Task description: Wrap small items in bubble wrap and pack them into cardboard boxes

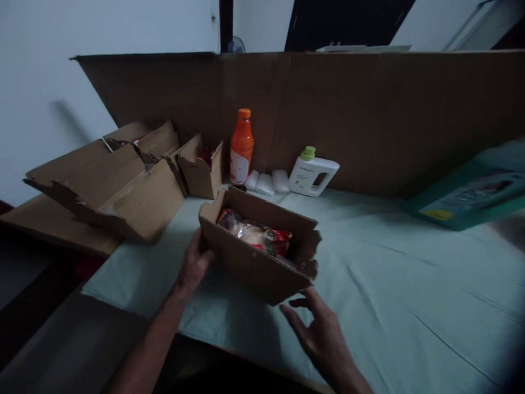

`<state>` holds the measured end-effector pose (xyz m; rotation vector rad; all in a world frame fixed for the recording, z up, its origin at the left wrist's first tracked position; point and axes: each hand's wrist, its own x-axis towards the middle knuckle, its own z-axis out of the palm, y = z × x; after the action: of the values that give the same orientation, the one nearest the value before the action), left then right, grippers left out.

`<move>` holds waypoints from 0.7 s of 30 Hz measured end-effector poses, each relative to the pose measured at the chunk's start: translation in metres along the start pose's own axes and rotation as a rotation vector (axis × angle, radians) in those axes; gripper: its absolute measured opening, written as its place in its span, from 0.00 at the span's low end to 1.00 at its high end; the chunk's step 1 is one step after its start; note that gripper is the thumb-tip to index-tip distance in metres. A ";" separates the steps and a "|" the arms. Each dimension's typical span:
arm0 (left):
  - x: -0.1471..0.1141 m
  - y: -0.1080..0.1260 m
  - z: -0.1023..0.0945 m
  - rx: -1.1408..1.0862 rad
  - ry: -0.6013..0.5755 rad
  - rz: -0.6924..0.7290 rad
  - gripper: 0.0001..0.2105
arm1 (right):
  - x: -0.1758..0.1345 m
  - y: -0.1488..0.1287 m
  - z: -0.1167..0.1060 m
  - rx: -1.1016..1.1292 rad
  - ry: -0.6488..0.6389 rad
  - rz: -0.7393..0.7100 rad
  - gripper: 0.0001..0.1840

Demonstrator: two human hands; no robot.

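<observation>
An open-topped cardboard box (pixel 250 257) is tilted over the cloth in front of me. Inside it lie clear and red plastic packets (pixel 258 235); what they contain I cannot make out. My left hand (pixel 194 265) grips the box's left end, its fingers partly hidden behind the cardboard. Beneath the lower right corner is my right hand (pixel 314 323), thumb and fingers apart. Its fingertips are at the box's edge, and whether they touch it I cannot tell.
Other cardboard boxes (pixel 143 191) stand at the left, a smaller one (pixel 200 172) holding something red. Behind are an orange bottle (pixel 241 145), white wrapped packs (pixel 266 183) and a white jug (pixel 311 175). A green container (pixel 471 191) leans at right. A cardboard wall (pixel 369 120) backs the light-green cloth (pixel 389 273).
</observation>
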<state>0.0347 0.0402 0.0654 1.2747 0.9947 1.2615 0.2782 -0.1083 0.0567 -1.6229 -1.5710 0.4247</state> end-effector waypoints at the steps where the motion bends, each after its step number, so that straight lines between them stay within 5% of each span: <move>1: 0.005 0.004 -0.014 0.029 0.055 0.049 0.27 | 0.004 -0.005 0.015 0.032 -0.020 -0.050 0.21; 5: 0.000 0.012 -0.047 0.148 0.271 0.108 0.26 | 0.031 -0.012 0.053 0.112 -0.084 -0.154 0.25; 9: -0.045 -0.003 -0.046 0.184 0.434 0.062 0.33 | 0.091 -0.009 0.070 0.124 -0.178 -0.144 0.16; 11: -0.069 -0.013 -0.040 0.207 0.463 0.060 0.36 | 0.130 -0.006 0.085 0.151 -0.229 -0.159 0.16; 15: -0.092 -0.031 -0.028 0.271 0.469 0.098 0.36 | 0.189 -0.002 0.136 0.194 -0.198 -0.202 0.29; 21: -0.071 -0.047 -0.021 0.308 0.424 0.143 0.35 | 0.189 -0.001 0.208 0.178 -0.169 -0.251 0.35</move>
<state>0.0118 -0.0224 0.0081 1.3566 1.4655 1.5742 0.1577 0.1357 -0.0138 -1.2638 -1.7829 0.5599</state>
